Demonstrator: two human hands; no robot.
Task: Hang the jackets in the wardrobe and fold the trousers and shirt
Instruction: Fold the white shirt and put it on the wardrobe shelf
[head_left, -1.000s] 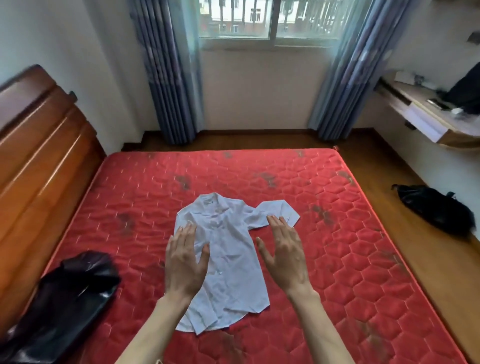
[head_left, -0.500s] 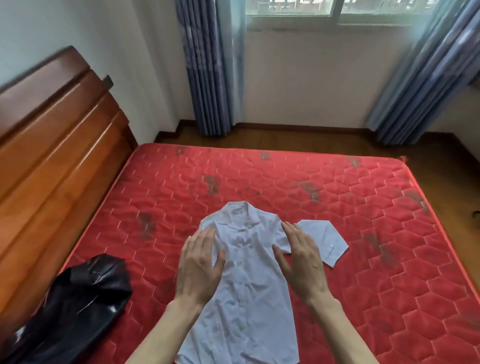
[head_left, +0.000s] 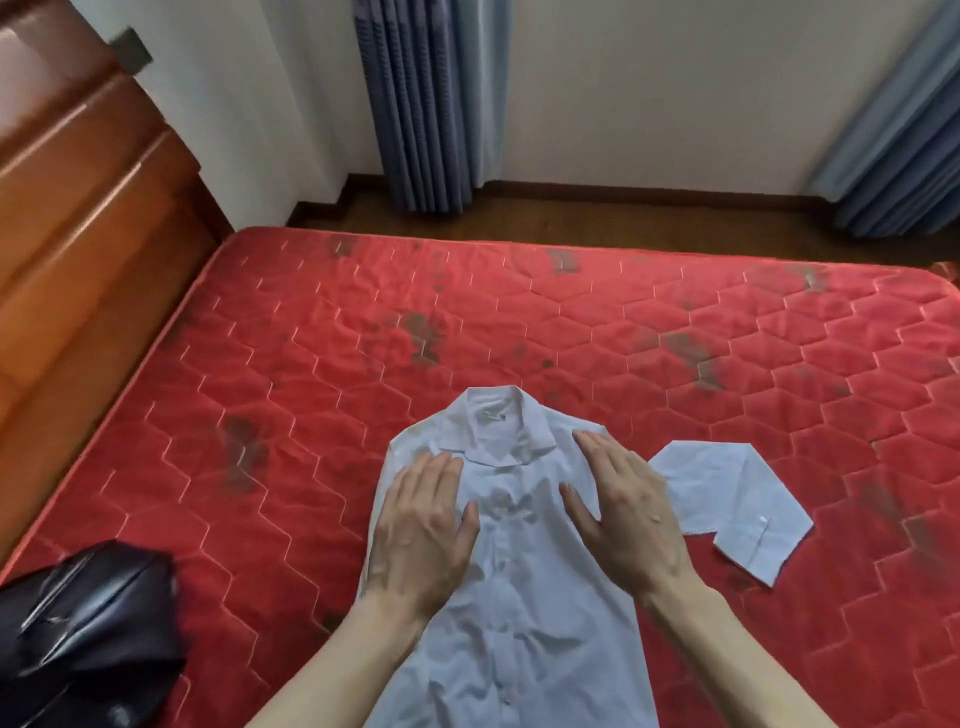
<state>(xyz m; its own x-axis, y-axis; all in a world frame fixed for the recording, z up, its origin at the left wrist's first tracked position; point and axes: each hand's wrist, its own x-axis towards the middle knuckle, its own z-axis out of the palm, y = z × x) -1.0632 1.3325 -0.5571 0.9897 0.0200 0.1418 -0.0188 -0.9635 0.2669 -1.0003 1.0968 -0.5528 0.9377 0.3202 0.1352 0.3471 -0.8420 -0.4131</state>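
A white short-sleeved shirt (head_left: 511, 613) lies front up on the red mattress (head_left: 571, 322), collar pointing away from me. Its left sleeve is tucked out of sight, and its right sleeve (head_left: 737, 509) sticks out flat to the right. My left hand (head_left: 421, 530) lies flat on the shirt's left chest, fingers straight. My right hand (head_left: 628, 509) lies flat on the right chest and shoulder, fingers straight. A black shiny garment (head_left: 83, 639) is heaped at the mattress's near left corner.
A wooden headboard (head_left: 78, 218) runs along the left side. Blue curtains (head_left: 421, 104) hang at the far wall, with a strip of wooden floor (head_left: 623, 221) beyond the mattress.
My head has come closer and tilted down, so the shirt fills more of the view. Both hands have slid up the shirt toward the collar and shoulders.
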